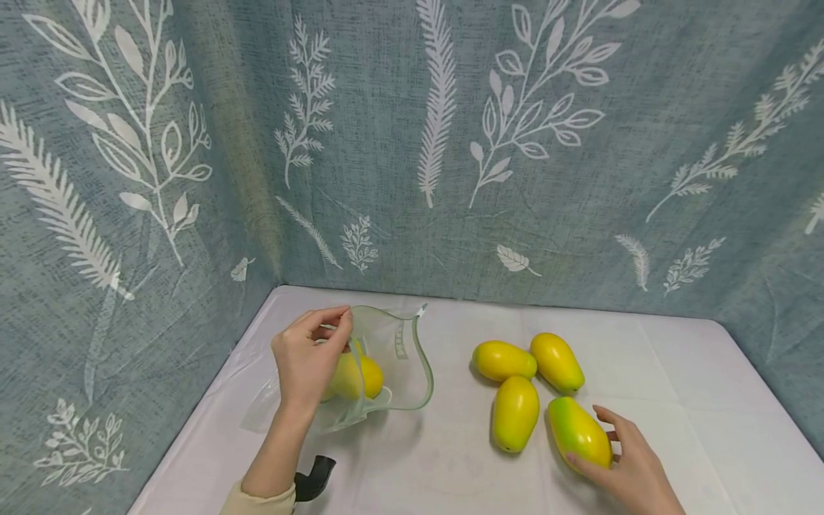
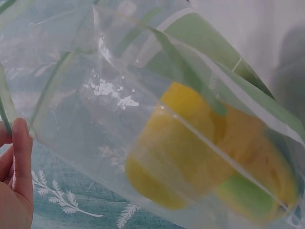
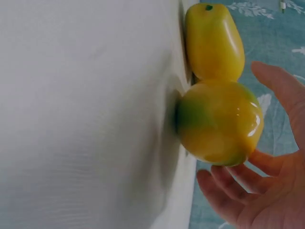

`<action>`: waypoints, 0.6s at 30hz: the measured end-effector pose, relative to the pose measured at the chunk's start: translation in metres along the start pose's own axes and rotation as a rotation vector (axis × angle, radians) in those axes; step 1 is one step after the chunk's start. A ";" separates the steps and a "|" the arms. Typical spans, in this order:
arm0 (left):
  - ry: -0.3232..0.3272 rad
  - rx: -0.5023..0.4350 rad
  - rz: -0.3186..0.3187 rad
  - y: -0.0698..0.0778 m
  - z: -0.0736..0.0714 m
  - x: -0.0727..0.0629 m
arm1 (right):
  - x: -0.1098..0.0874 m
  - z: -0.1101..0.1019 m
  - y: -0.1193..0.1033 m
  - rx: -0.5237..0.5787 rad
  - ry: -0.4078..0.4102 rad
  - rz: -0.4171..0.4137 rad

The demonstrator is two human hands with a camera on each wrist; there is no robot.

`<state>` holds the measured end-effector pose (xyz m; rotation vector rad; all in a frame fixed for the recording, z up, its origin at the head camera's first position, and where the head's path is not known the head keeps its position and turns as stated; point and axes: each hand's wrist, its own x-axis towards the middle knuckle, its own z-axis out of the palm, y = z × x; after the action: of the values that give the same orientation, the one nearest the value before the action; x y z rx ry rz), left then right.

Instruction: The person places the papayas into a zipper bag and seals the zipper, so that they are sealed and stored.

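Observation:
My left hand [image 1: 309,357] pinches the green-edged rim of a clear plastic bag [image 1: 393,357] between thumb and fingers. The bag lies on its side, its mouth held apart and facing right. Yellow mangoes [image 2: 171,148] show through its film in the left wrist view; how many cannot be told. On the right, my right hand [image 1: 627,458] is spread around a yellow-green mango [image 1: 579,433] on the table, thumb on the near side and fingers on the far side. In the right wrist view the thumb [image 3: 279,86] stands apart from that mango, with the fingers close below it.
Beyond the right hand's fruit lie three more mangoes, one on its side [image 1: 504,360], one behind [image 1: 557,363] and one in front [image 1: 516,415]. A white cloth covers the table [image 1: 450,472]. Leaf-patterned blue-green curtain [image 1: 386,143] hangs behind. A black strap [image 1: 315,478] sits by the left sleeve.

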<state>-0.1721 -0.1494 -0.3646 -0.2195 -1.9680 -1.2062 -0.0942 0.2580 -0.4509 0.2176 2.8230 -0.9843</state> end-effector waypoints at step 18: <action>0.019 0.002 -0.018 -0.001 -0.002 0.000 | 0.000 0.012 0.007 0.047 0.000 0.111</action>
<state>-0.1716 -0.1520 -0.3652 -0.1891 -1.9588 -1.2130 -0.0915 0.2560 -0.4639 0.3757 2.7561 -1.0263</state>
